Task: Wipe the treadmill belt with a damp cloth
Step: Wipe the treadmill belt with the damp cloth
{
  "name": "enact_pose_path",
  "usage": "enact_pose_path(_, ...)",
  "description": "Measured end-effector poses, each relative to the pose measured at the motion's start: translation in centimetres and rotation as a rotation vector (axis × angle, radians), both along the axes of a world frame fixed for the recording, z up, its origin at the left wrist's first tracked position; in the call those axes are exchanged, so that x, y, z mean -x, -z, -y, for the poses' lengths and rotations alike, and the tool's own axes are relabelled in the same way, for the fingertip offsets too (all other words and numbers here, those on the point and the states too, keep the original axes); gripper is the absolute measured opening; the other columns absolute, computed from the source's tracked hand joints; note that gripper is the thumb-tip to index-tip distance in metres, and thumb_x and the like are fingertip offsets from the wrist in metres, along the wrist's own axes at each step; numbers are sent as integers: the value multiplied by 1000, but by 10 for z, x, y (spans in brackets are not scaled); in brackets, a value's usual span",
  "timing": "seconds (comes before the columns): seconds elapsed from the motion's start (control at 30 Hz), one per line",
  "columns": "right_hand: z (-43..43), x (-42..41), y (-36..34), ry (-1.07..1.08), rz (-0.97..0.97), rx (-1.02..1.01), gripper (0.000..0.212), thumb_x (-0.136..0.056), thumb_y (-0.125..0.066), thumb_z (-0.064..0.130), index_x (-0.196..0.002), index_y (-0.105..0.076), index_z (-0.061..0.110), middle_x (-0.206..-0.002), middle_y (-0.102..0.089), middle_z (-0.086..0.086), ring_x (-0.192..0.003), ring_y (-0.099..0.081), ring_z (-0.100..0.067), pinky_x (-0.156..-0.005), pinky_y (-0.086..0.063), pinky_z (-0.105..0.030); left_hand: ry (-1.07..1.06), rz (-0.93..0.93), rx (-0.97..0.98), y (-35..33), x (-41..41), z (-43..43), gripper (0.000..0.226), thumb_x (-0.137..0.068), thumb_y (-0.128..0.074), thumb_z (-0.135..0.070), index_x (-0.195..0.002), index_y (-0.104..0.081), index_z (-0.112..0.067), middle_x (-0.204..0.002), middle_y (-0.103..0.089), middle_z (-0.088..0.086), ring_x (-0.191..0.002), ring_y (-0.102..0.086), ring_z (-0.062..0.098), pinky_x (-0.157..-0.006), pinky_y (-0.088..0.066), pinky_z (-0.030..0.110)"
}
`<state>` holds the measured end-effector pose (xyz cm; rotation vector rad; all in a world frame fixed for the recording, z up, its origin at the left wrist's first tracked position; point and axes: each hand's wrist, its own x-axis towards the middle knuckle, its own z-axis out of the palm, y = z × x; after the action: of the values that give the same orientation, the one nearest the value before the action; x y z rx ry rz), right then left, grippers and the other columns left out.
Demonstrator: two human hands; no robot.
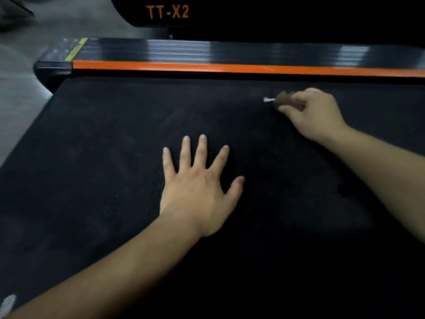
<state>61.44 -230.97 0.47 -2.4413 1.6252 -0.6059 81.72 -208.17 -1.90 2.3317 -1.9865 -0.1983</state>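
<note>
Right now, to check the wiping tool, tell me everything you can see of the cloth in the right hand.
The cloth is a small brown piece, soft-looking, bunched and motion-blurred, with a short white bit poking from its left end. The right hand pinches it with curled fingers, low over the far part of the black textured treadmill belt, near the orange rail. Contact with the belt and dampness cannot be told.

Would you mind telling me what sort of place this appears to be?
Probably a gym or workout room: a textured black treadmill belt, an orange-edged side rail, and a dark housing marked TT-X2.
</note>
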Motion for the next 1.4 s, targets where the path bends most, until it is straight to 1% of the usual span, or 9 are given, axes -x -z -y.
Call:
enact_pose_path(0.07, 13, 12, -6, 69, -52, 2, 32, -90, -66, 47, -104, -72, 19, -93, -65, -4, -88, -59, -27, -77, -47, -35, 6, 6, -10, 1, 0, 0, 76, -92, -3, -77, -160, 2, -44, -172, 9, 4, -155, 21, 30, -122, 10, 63)
enact_pose_path(0.17, 32, 22, -16, 308, 43, -30, 37, -90, -64, 47, -108, -71, 15, -107, -71, -12, -102, -64, -33, -78, -45, -33, 3, 4, -5, 1, 0, 0, 76, -92, -3, -77, -160, 3, -44, -171, 10, 4, -155, 21, 30, -122, 9, 63)
enact_pose_path(0.37, -43, 28, 2, -38, -1, -5, 25, -89, -67, 43, -98, -73, 21, -87, -60, -6, -80, -57, -26, -72, -46, -35, -2, 13, -13, 0, 0, 0, 75, -94, -7, -77, -160, 1, -44, -172, 8, 4, -156, 19, 30, -122, 9, 62)
enact_pose_path(0.57, -27, 46, -8, 296, 45, 37, 33, -89, -64, 47, -100, -72, 16, -96, -71, -9, -96, -66, -32, -75, -46, -33, -6, 18, -9, 0, 1, -1, 75, -94, -8, -77, -161, -1, -44, -172, 6, 3, -157, 16, 28, -123, 9, 60)
enact_pose_path(0.73, -107, 34, 5, -149, -9, 1, 25, -91, -65, 43, -100, -73, 21, -84, -54, -1, -76, -55, -24, -65, -44, -35, -11, 28, -2, 1, 0, -1, 75, -94, -9, -78, -161, -4, -44, -172, 3, 3, -157, 13, 28, -124, 7, 60)
enact_pose_path(0.93, -79, 57, -3, 248, 35, 54, 33, -90, -61, 49, -102, -72, 20, -93, -61, -3, -94, -63, -32, -73, -48, -36, -24, 20, -8, 2, 0, 1, 75, -94, -13, -78, -161, -8, -45, -172, 0, 4, -157, 11, 28, -123, 8, 60)
enact_pose_path(1.13, -168, 49, 0, -190, -24, -37, 21, -90, -66, 44, -104, -71, 30, -84, -52, 6, -78, -55, -18, -67, -40, -32, -29, 20, -4, -1, 0, -1, 75, -94, -14, -78, -161, -9, -45, -172, 0, 4, -157, 11, 28, -123, 8, 61)
enact_pose_path(1.3, -123, 80, -1, 214, 30, 46, 33, -91, -62, 48, -106, -72, 20, -95, -61, -5, -90, -62, -30, -67, -39, -30, -32, -16, 13, -3, 1, -2, 73, -95, -20, -76, -161, -18, -43, -172, -4, 5, -158, 8, 28, -124, 8, 60)
enact_pose_path(1.4, -173, 63, 6, 50, 1, 54, 31, -89, -64, 48, -105, -72, 23, -94, -62, -6, -86, -61, -29, -67, -43, -32, -21, -37, 57, -5, 5, -4, 68, -98, -26, -70, -159, -28, -40, -171, -13, 8, -158, 0, 28, -124, 5, 59)
